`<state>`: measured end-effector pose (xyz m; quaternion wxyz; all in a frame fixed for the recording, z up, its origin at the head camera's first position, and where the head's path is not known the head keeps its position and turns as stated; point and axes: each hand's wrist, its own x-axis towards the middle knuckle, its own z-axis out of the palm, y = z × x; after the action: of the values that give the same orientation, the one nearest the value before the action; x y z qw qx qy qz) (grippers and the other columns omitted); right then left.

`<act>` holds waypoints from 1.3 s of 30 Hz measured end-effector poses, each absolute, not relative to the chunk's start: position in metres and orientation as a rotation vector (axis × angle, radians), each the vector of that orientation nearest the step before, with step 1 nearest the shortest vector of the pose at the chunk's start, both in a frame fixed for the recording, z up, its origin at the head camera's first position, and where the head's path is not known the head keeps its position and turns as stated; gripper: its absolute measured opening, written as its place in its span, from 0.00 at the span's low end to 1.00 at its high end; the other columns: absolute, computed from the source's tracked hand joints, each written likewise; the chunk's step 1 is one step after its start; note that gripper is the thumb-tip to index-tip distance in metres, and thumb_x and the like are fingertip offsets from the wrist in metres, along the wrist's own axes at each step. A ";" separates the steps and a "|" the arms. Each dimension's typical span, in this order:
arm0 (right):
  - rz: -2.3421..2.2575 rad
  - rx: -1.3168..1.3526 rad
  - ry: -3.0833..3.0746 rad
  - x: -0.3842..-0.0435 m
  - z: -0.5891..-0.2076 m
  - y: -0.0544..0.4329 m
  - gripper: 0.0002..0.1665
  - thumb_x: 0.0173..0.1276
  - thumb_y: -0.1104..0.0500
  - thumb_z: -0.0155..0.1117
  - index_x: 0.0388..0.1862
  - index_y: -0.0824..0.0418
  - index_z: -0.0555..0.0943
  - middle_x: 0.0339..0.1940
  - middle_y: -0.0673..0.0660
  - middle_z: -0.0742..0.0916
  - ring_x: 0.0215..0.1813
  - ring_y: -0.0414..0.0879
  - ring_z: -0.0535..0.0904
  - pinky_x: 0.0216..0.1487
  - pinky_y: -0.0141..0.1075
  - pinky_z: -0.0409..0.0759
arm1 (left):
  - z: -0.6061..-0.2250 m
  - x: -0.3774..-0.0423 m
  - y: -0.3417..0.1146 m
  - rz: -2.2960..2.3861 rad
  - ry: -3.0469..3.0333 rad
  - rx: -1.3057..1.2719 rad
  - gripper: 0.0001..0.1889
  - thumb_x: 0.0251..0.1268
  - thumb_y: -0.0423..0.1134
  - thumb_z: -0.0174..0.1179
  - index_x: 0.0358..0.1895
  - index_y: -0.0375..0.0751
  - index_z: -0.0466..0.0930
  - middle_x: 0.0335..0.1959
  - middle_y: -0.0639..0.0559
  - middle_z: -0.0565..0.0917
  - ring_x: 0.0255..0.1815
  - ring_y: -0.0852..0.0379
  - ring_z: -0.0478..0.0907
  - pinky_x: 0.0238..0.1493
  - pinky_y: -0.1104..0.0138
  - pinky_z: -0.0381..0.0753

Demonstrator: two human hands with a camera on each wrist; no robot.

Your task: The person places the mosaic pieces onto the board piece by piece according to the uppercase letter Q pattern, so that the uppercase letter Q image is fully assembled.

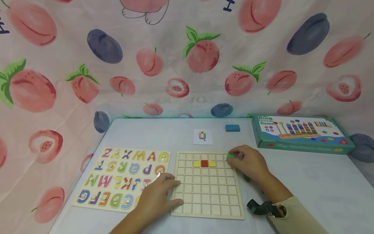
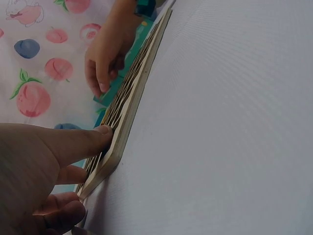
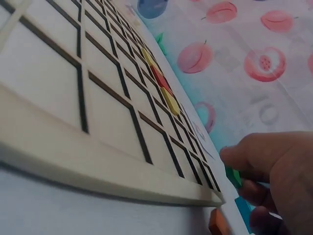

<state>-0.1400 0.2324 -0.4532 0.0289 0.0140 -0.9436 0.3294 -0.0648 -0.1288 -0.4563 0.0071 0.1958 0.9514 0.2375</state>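
A wooden grid board [image 1: 207, 215] lies flat on the table. In its upper rows a red square [image 1: 204, 163] sits between two yellow pieces with a curved outer side, the left yellow piece [image 1: 197, 163] and the right yellow piece [image 1: 212, 163]. My right hand [image 1: 251, 164] pinches a green piece [image 3: 234, 176] between thumb and fingers, over the board's upper right corner. My left hand [image 1: 156, 196] rests at the board's left edge, its thumb [image 2: 100, 139] touching the top surface and its fingers spread. Beyond the board lies a small card [image 1: 203, 141] with a coloured block pattern.
An alphabet puzzle board [image 1: 117, 182] lies left of the grid, partly under my left hand. A blue block [image 1: 232, 128] and a green Ring Challenge Game box [image 1: 304, 149] stand at the back. Near the board's corner sits an orange block [image 3: 218, 223].
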 end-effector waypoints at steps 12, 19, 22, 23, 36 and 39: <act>1.032 0.292 -2.933 -0.131 -0.458 0.205 0.15 0.62 0.51 0.81 0.48 0.47 0.92 0.43 0.42 0.87 0.33 0.42 0.74 0.35 0.38 0.73 | -0.455 -0.066 -0.127 0.742 2.974 0.603 0.28 0.50 0.56 0.84 0.56 0.53 0.90 0.59 0.58 0.80 0.44 0.61 0.81 0.42 0.62 0.82; 1.004 0.364 -2.971 -0.124 -0.455 0.190 0.16 0.60 0.51 0.84 0.47 0.46 0.92 0.44 0.42 0.88 0.33 0.40 0.74 0.31 0.36 0.72 | -0.453 -0.065 -0.127 0.744 2.974 0.600 0.28 0.50 0.55 0.84 0.56 0.53 0.91 0.59 0.58 0.80 0.42 0.63 0.80 0.40 0.64 0.80; 0.984 0.391 -2.980 -0.122 -0.455 0.186 0.14 0.60 0.51 0.84 0.45 0.45 0.91 0.46 0.42 0.88 0.36 0.40 0.76 0.36 0.38 0.74 | -0.453 -0.065 -0.127 0.738 2.977 0.599 0.28 0.50 0.56 0.84 0.56 0.53 0.91 0.59 0.58 0.80 0.43 0.62 0.80 0.41 0.63 0.81; 0.972 0.390 -2.986 -0.121 -0.456 0.185 0.13 0.60 0.51 0.84 0.43 0.44 0.91 0.46 0.42 0.88 0.38 0.40 0.77 0.39 0.39 0.75 | -0.453 -0.065 -0.127 0.736 2.979 0.598 0.28 0.50 0.56 0.84 0.56 0.53 0.91 0.59 0.58 0.81 0.43 0.62 0.81 0.41 0.63 0.81; 0.963 0.387 -2.971 -0.118 -0.459 0.180 0.09 0.61 0.52 0.84 0.38 0.42 0.92 0.42 0.40 0.88 0.41 0.41 0.79 0.43 0.40 0.77 | -0.454 -0.065 -0.126 0.724 2.999 0.609 0.28 0.50 0.56 0.84 0.56 0.53 0.90 0.59 0.59 0.81 0.45 0.61 0.82 0.43 0.62 0.82; 0.957 0.390 -2.973 -0.116 -0.457 0.180 0.09 0.61 0.52 0.84 0.39 0.43 0.92 0.45 0.42 0.89 0.49 0.45 0.83 0.51 0.46 0.81 | -0.453 -0.065 -0.126 0.722 2.990 0.599 0.28 0.50 0.56 0.84 0.56 0.53 0.90 0.59 0.58 0.81 0.45 0.61 0.82 0.43 0.62 0.82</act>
<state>-0.1156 0.1804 -0.4575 -0.0031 0.1239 -0.9445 0.3041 -0.0650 -0.1258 -0.4535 0.0039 0.1912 0.9542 0.2302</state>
